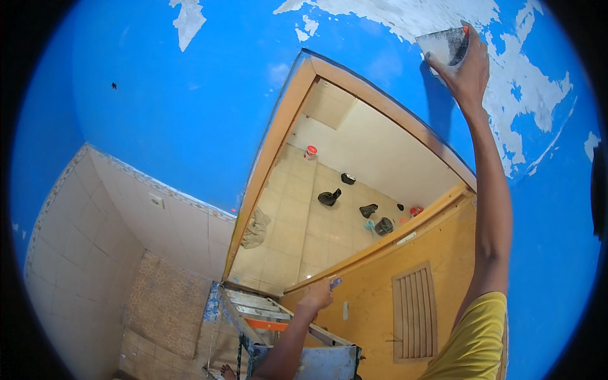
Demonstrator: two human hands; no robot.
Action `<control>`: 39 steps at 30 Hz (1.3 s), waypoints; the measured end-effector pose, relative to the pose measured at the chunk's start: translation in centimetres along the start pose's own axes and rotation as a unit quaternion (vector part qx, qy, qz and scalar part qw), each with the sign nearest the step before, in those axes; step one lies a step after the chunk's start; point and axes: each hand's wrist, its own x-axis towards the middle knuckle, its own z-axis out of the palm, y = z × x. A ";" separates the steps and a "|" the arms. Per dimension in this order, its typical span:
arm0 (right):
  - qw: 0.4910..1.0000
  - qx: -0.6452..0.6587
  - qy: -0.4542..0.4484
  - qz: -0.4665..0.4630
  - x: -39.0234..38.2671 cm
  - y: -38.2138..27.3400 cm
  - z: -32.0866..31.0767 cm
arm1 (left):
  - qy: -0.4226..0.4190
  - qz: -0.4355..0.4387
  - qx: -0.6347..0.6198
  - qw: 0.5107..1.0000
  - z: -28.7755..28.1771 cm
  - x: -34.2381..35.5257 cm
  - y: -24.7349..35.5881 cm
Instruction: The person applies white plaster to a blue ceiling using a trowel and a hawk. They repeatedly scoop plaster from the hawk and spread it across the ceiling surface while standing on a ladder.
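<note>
My right hand point(462, 79) grips a wide flat putty knife point(443, 43), speckled grey-white, against the blue wall point(190, 114) beside a large patch of peeled paint point(525, 114). My left hand point(313, 294) is low, closed on a small purple object point(335, 282), perhaps a handle, in front of the open wooden door point(361, 316). Below it stands an aluminium stepladder point(256, 304) with an orange strip.
The wooden door frame point(259, 177) surrounds an opening onto a tiled floor point(285, 215) with several black bags, buckets point(384, 226) and a crumpled grey cloth point(254, 231). A tiled wall point(73, 247) is at lower left. A bare foot point(228, 372) shows below.
</note>
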 end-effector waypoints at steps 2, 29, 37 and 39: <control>1.000 -0.002 -0.007 -0.005 0.4 0.0 0.0 | 0.009 -0.002 -0.014 1.000 0.2 0.1 -0.3; 1.000 0.021 -0.020 -0.001 0.6 -1.3 0.8 | -0.021 -0.024 -0.009 0.999 -0.6 -0.2 0.7; 0.999 0.024 -0.042 -0.001 0.4 -2.5 0.6 | -0.016 -0.008 -0.002 1.000 -0.3 0.1 0.0; 0.999 0.028 -0.029 -0.019 1.0 -2.0 0.8 | -0.018 -0.012 -0.001 1.000 -0.6 -0.2 0.2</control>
